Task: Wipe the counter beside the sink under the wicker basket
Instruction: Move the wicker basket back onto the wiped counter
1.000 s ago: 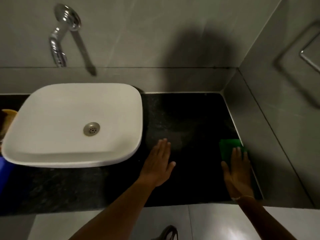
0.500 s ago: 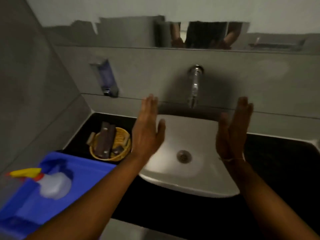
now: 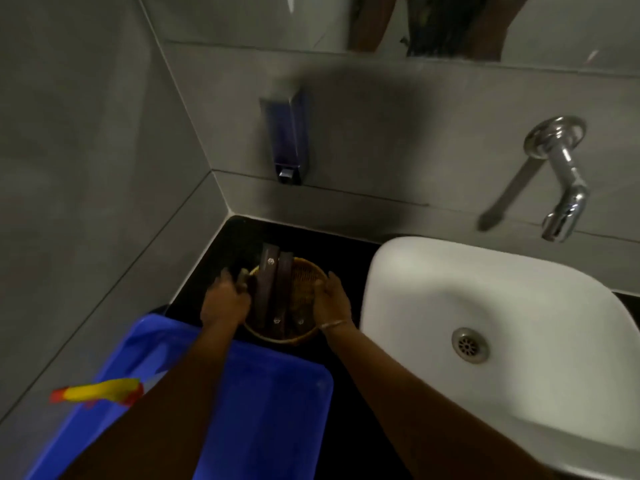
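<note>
A round wicker basket (image 3: 306, 277) with several dark brown packets in it stands on the black counter (image 3: 239, 244) left of the white sink (image 3: 502, 306). My left hand (image 3: 225, 299) grips the basket's left rim. My right hand (image 3: 330, 301) holds its right rim, a thin bangle on the wrist. The counter under the basket is hidden. No cloth shows in this view.
A blue plastic tray (image 3: 277, 403) lies at the front left, touching the basket's near side, with a spray bottle's yellow and red nozzle (image 3: 100, 393) in it. A blue soap dispenser (image 3: 287, 140) and a chrome tap (image 3: 561, 188) hang on the grey wall. Grey tiled wall closes the left side.
My hands left the green cloth on the counter right of the sink, rose open above the sink, then came down left and closed on the basket's rim. The view swung left.
</note>
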